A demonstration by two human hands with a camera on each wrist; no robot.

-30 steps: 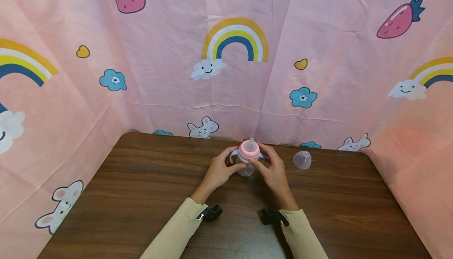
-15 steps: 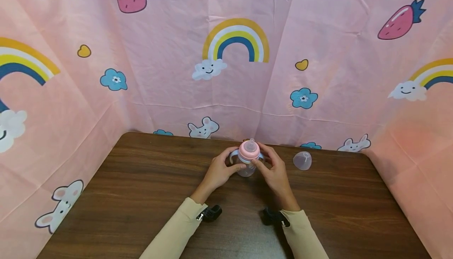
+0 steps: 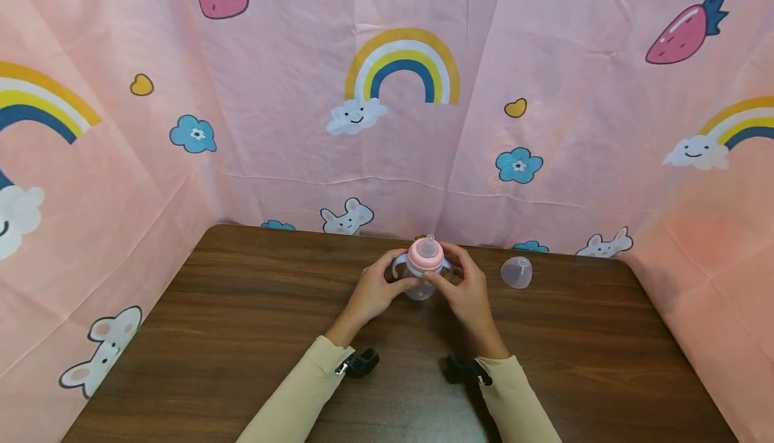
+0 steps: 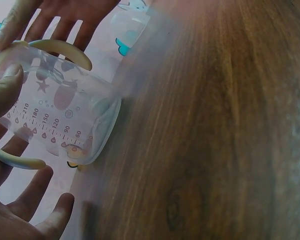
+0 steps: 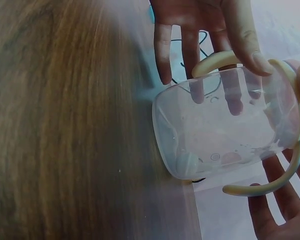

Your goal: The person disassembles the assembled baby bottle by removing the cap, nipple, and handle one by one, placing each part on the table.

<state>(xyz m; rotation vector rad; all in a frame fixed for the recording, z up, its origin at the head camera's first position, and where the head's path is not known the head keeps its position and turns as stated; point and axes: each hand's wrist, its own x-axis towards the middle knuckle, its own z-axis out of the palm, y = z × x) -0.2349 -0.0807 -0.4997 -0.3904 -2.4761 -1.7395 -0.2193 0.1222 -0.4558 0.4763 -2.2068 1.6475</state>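
The person holds a clear baby bottle [image 3: 420,290] upright over the far part of the brown surface [image 3: 242,335]; whether its base touches the wood cannot be told. The left hand [image 3: 373,292] and right hand [image 3: 468,292] are both clamped on it, thumbs in front, fingers behind and around the handles [image 4: 65,50].

No liquid shows inside, so it is probably light. The see-through wall looks like smooth, fairly stiff plastic, likely to slip if pinched loosely but not easily broken. The teat [image 3: 430,244] looks soft and would make a poor hold. The curved handles or the pink ring [image 3: 417,259] should give surer purchase. A clear cap [image 3: 517,273] lies apart, beyond the right hand.
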